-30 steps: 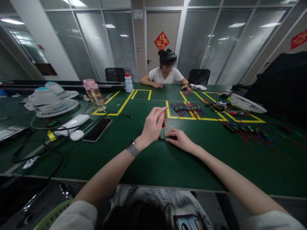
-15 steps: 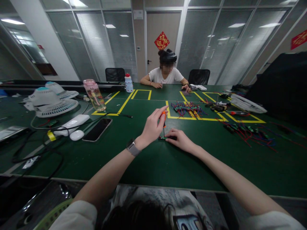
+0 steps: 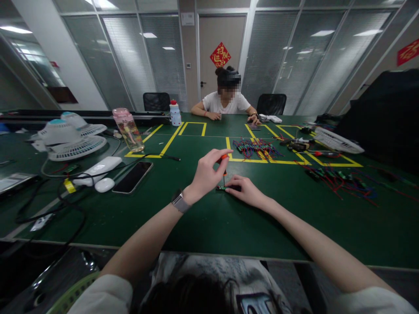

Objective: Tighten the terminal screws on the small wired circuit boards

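Note:
My left hand point(image 3: 211, 169) is closed around the orange handle of a screwdriver point(image 3: 224, 173), its index finger stretched out past the top. The screwdriver stands upright, with its thin shaft pointing down onto a small green circuit board point(image 3: 221, 188). My right hand point(image 3: 246, 190) lies low on the green table point(image 3: 203, 226), its fingertips pressing on the board and a dark part beside it. The tip of the screwdriver meets the board just left of those fingertips; what exactly it touches is too small to tell.
Bundles of wired boards point(image 3: 257, 149) lie beyond my hands, and more wired boards point(image 3: 343, 178) at the right. To the left are a phone point(image 3: 133, 177), a white fan point(image 3: 77, 141), cables and a pink-lidded bottle point(image 3: 128, 131). Across the table sits a person point(image 3: 225, 101).
My left thumb and fingers have shifted around the screwdriver's handle, covering it differently. The board and my right hand stay in place.

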Demonstrator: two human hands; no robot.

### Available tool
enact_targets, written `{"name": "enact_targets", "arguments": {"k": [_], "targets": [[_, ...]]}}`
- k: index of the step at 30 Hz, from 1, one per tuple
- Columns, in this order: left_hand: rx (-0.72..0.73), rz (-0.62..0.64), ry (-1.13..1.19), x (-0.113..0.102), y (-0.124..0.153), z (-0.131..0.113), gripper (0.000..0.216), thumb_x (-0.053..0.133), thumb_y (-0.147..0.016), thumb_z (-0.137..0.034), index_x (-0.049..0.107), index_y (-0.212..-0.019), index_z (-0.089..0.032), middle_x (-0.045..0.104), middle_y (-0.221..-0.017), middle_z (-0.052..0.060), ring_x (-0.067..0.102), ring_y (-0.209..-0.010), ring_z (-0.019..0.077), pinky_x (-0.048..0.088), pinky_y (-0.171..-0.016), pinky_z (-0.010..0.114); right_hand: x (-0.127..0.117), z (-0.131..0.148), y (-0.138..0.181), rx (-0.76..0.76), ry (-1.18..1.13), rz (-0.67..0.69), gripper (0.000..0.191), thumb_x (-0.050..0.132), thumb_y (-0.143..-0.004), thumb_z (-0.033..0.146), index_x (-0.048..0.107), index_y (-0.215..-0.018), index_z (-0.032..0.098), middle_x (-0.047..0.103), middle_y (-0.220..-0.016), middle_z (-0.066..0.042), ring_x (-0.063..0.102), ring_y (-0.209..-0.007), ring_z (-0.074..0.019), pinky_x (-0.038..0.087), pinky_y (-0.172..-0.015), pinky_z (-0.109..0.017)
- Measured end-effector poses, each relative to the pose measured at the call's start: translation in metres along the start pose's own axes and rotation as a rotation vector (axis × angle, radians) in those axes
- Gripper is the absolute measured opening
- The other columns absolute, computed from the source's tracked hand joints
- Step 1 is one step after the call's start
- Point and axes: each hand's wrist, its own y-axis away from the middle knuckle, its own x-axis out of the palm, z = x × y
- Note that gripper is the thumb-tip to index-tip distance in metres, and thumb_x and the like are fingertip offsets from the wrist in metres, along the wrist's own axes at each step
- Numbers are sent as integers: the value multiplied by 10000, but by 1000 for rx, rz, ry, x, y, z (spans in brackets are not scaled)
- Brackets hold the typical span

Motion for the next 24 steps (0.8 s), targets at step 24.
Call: {"name": "enact_targets", "arguments": {"k": [24], "targets": [[-95,71,64,3,3,8,321,430,-946,-202,500,-1259,-217,609,-990,47,590,-833,133,479,-781,281,-3,1,0,-44,13,29,148,571,-846,186,679,-948,183,600,-875,-50,573,-780,-169,448,-734,-291]]}}
